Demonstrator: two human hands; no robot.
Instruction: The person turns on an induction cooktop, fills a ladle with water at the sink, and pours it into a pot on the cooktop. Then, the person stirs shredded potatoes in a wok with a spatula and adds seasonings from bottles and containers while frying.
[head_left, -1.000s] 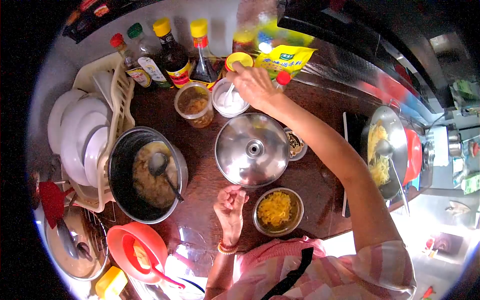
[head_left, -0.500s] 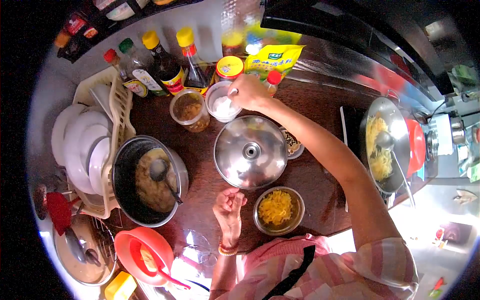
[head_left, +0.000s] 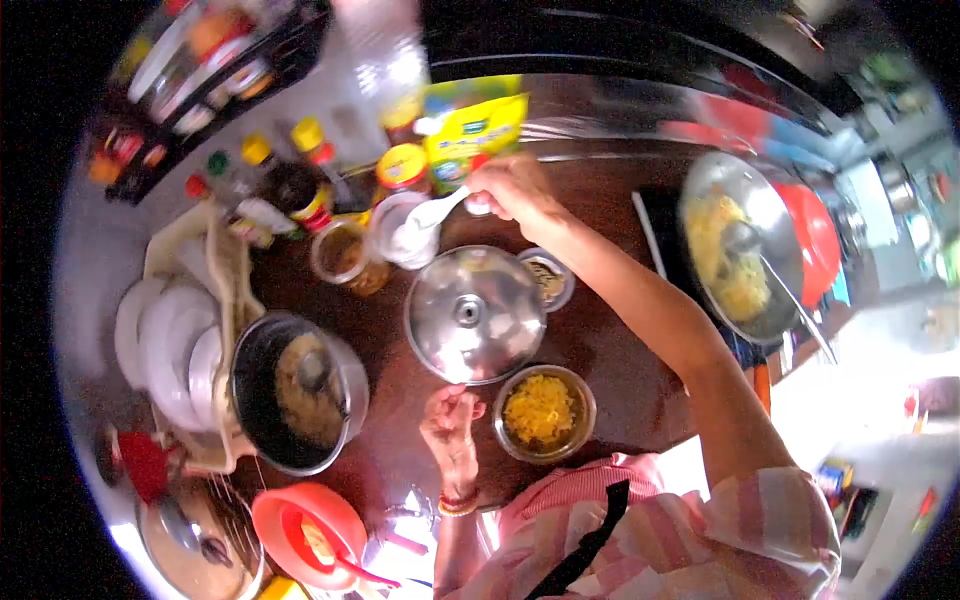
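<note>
My right hand [head_left: 515, 192] is closed on the handle of a white spoon [head_left: 435, 213]. The spoon's bowl tilts down at a clear tub of white powder or grains [head_left: 408, 238]. Near the rim of a shiny metal lid [head_left: 475, 320] is my left hand [head_left: 452, 432], palm up, fingers loosely curled and a little apart, with nothing visible in it. A steel bowl [head_left: 588, 425] of yellow shreds [head_left: 540, 408] sits to its right. Beside the powder tub stands another tub with brown contents [head_left: 345, 258].
A wok [head_left: 770, 210] with yellow strips and a ladle stands at the right. Leftward are a deep pot [head_left: 350, 400], a dish rack [head_left: 225, 300] with white plates, and a red basin [head_left: 300, 500]. Sauce bottles [head_left: 285, 185] and a yellow seasoning bag [head_left: 480, 135] line the back.
My right hand has drawn back to the right from the tub, so more of the white spoon shows. The whole view has shifted. My left hand stays near the lid.
</note>
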